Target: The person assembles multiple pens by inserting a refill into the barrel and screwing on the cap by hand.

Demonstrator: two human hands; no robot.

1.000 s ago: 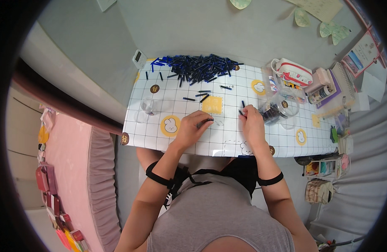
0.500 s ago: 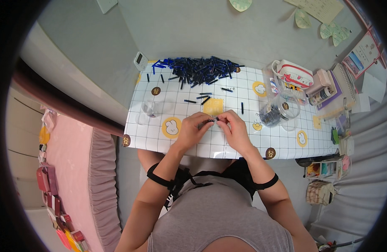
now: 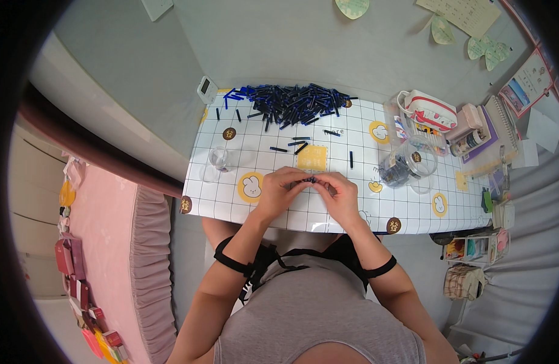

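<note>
**Desk editor:** Who is at work, and with what?

**Reporter:** A person in a grey sleeveless top (image 3: 316, 303) sits at a desk (image 3: 367, 109) under a white grid cover, both hands meeting near its front edge. The left grip (image 3: 278, 191) closes thumb against fingers on a small blue-black piece (image 3: 312, 180); the right grip (image 3: 341, 195) pinches at the same piece from the other side.

**Desk editor:** Can its full shape be seen?

**Reporter:** No, the fingertips hide most of it. It sits between the two hands, just in front of a yellow square (image 3: 313, 158) printed on the cover.

**Desk editor:** And the surroundings?

**Reporter:** A heap of dark sticks (image 3: 297, 103), some bright blue, spreads along the back, against the wall. Three loose sticks (image 3: 279, 149) lie beside the yellow square, and a single stick (image 3: 351, 160) lies beyond the right hand. A small clear cup (image 3: 218, 159) stands to the left. On the right is a clear jar (image 3: 421, 151) with dark contents, and behind it a white pouch (image 3: 434, 113) trimmed in red.
</note>
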